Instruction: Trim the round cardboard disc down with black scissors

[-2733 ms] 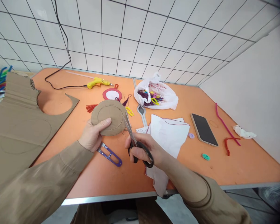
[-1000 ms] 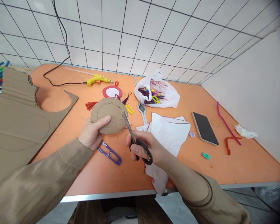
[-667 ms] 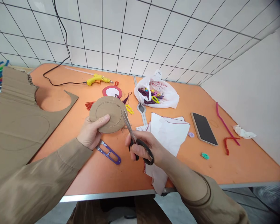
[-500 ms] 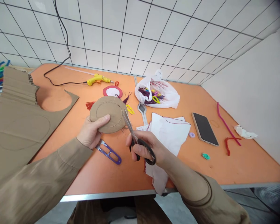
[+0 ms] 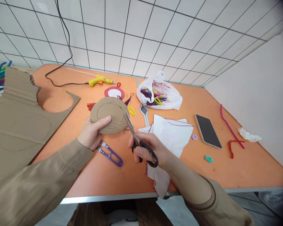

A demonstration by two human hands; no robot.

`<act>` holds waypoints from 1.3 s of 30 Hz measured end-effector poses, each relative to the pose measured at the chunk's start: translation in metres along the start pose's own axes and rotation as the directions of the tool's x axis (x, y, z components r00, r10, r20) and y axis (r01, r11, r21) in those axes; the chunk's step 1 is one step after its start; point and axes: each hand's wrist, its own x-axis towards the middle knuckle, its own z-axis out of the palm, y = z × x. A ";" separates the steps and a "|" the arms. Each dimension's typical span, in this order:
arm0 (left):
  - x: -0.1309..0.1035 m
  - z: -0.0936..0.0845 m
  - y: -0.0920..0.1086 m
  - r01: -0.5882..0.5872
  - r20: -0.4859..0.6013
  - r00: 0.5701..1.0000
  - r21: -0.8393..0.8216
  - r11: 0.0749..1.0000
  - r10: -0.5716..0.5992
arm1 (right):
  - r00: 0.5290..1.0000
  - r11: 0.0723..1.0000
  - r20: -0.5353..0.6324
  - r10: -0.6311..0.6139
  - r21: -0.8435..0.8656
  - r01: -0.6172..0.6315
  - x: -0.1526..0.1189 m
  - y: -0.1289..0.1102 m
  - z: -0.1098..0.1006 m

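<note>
My left hand (image 5: 92, 133) grips a round cardboard disc (image 5: 115, 121) by its left edge, thumb flat on top. A smaller circle is drawn inside the disc's rim. In my right hand (image 5: 152, 146) is a pair of scissors (image 5: 131, 126) with black handles, its blade tips at the disc's right edge. Just below the disc lies a purple thread snipper (image 5: 112, 156) on the table. A white cloth (image 5: 172, 130) with dark red stitched edges spreads beneath and beyond my right hand. Behind the disc, a red ring with a white centre (image 5: 114, 92) is partly covered.
A large cut cardboard sheet (image 5: 16, 125) covers the table's left side. A yellow glue gun (image 5: 100, 80) with a cord lies at the back, beside a white plastic bag (image 5: 172, 97) of tassels. Farther right are a phone (image 5: 208, 131), a green thread bundle (image 5: 208, 159) and pipe cleaners (image 5: 228, 124).
The view has shifted very slightly. Both hands, the disc and the scissors keep almost the same positions.
</note>
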 end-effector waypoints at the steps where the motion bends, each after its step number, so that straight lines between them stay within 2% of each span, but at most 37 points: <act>1: 0.000 0.000 0.000 0.002 0.004 1.000 0.004 1.000 -0.002 | 1.000 1.000 -0.003 0.004 -0.005 -0.004 0.000 0.000 0.000; 10: -0.001 -0.001 -0.004 -0.036 0.067 0.997 0.053 0.998 0.033 | 1.000 1.000 -0.020 -0.008 -0.024 0.008 0.000 0.001 -0.002; 22: -0.002 0.000 -0.002 -0.030 0.045 0.999 0.052 0.998 0.028 | 0.999 1.000 -0.023 0.028 -0.005 -0.028 -0.001 0.003 -0.001; 29: 0.000 -0.003 -0.002 -0.085 0.086 0.993 0.101 0.991 0.077 | 0.999 0.999 -0.013 0.048 -0.012 -0.048 -0.001 0.002 -0.002; 39: 0.001 -0.005 -0.003 -0.090 0.099 0.992 0.096 0.991 0.080 | 0.996 0.996 -0.023 0.088 -0.025 -0.089 0.000 0.001 -0.002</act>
